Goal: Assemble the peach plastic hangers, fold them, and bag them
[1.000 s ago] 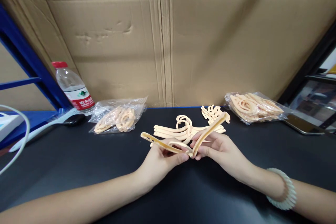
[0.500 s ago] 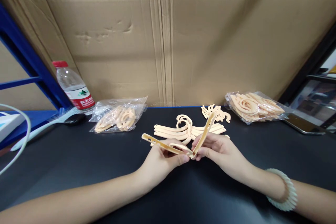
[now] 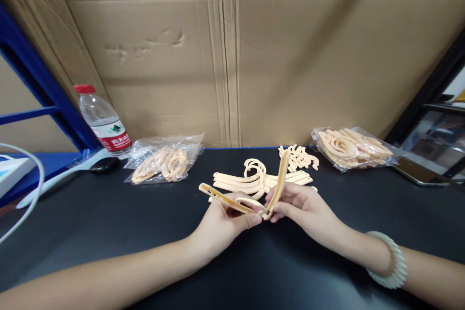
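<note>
Between both hands is a beige folding clothes hanger, its two arms raised in a V and joined near the fingertips. My left hand (image 3: 227,225) is closed on the left hanger arm (image 3: 223,198), thumb near the joint. My right hand (image 3: 305,206) pinches the right hanger arm (image 3: 279,186), which stands steeply up. A curved hook part (image 3: 250,202) shows by the joint, partly behind the left fingers. Just beyond the hands lies a stack of similar hangers (image 3: 236,181) with their hooks together. Behind it is a pile of small loose hook pieces (image 3: 305,159).
Clear bags of beige parts lie at the left (image 3: 163,162) and right (image 3: 352,147). A red-capped water bottle (image 3: 105,123) leans at the back left, near a pale-handled tool (image 3: 61,177). A phone (image 3: 419,172) rests at the right. Cardboard (image 3: 327,58) walls off the back.
The right hanger arm has tilted up and left, closer to the left arm, as my right hand turns it slightly. My left hand has hardly moved.
</note>
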The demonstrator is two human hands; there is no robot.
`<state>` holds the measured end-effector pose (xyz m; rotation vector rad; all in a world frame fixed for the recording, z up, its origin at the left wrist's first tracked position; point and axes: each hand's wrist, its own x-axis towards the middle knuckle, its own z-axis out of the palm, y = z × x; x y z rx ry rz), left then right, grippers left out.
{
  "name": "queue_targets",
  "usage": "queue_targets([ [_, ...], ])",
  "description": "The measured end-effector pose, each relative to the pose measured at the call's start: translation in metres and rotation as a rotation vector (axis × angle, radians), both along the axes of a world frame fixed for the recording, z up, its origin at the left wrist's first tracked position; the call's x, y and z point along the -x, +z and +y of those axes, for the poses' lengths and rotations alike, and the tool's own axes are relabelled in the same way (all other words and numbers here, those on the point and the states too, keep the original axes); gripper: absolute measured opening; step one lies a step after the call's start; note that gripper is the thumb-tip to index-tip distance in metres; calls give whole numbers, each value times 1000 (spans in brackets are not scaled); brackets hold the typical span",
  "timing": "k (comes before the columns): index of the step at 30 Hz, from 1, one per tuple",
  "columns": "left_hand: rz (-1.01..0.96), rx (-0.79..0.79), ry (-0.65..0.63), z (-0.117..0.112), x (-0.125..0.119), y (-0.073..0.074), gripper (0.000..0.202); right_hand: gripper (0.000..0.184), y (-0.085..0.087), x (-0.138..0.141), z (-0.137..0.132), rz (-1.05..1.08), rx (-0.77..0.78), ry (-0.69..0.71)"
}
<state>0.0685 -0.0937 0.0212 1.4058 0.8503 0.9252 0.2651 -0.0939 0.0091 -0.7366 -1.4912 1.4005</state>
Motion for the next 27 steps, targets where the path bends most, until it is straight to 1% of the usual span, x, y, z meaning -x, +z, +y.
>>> queue_targets([
  [8, -13, -1, 8, 0, 0, -3, 11, 16, 1, 1, -1, -6, -1, -1],
  [12, -28, 8, 7, -1, 0, -1, 10, 14, -1, 2, -3, -1, 7, -2],
  [16, -46, -3, 27, -2, 1, 0, 10, 12, 1, 5, -7, -11, -11, -33],
  [20, -93, 37, 64, -2, 0, -3, 12, 9, 2, 7, -12, -32, -48, -50],
  [27, -100, 36, 50, -1, 0, -2, 12, 18, 0, 8, -15, -52, -79, -97],
])
